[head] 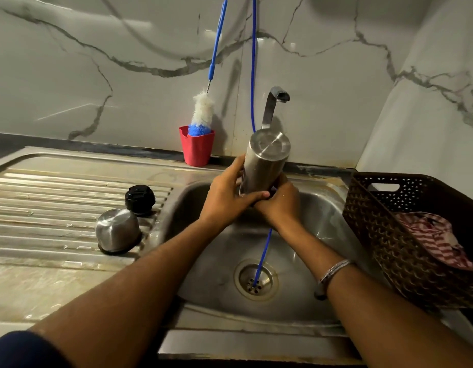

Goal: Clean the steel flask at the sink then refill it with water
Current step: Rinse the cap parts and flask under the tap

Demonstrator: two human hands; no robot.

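Observation:
The steel flask (264, 160) is held upside down over the sink basin (224, 251), its flat base pointing up and away from me. My left hand (227, 193) grips its lower body from the left. My right hand (279, 203) grips the neck end from below, which hides the mouth. The tap (273, 104) stands just behind the flask; no water is seen running. The flask's steel cup (117, 230) sits upside down on the drainboard (44, 208), with the black stopper (140, 200) behind it.
A bottle brush (204, 110) with a blue handle stands in a red cup (196, 150) by the wall. A thin blue tube (253, 75) hangs down into the drain (256, 280). A brown basket (405, 235) with a red-striped cloth (437, 240) sits right of the sink.

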